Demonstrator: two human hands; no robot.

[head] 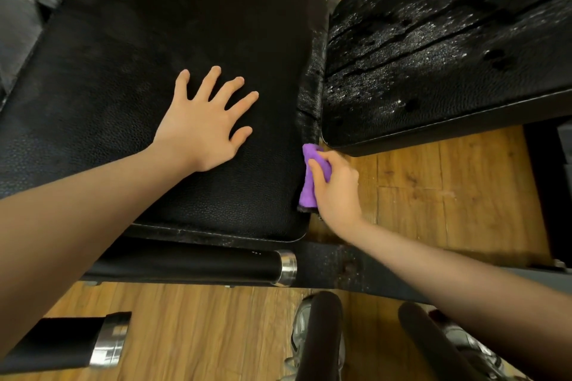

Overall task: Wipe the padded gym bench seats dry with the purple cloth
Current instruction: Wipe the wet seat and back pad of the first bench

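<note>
The right hand (335, 185) is bunching the purple cloth (309, 182) into a wad, fingers curling round it in a tight grip, and pressing it against the right side edge of the near seat pad (154, 56), close to its front corner. The left hand (205, 124) is lying flat on top of that same pad, fingers spreading wide, holding nothing, apparently bracing the person as they lean in.

The near pad's top is looking matte and dark, with no obvious droplets. The second pad (448, 49), just beside it on the right across a narrow gap, is glistening with beads of water all over, so by my reckoning most of the drying on that one is still waiting.

The cloth is looking soft and light, likely limp once released, so gripping it as a bunched wad is giving the hand something firm to push with. The textured vinyl will probably be slippery where wet. Down in the seam between the pads, a folded edge may be reaching better than the full wad.

Below, foam rollers (198, 266) with metal end caps are crossing the wooden floor (448, 195), and shoes (305, 337) are showing.
</note>
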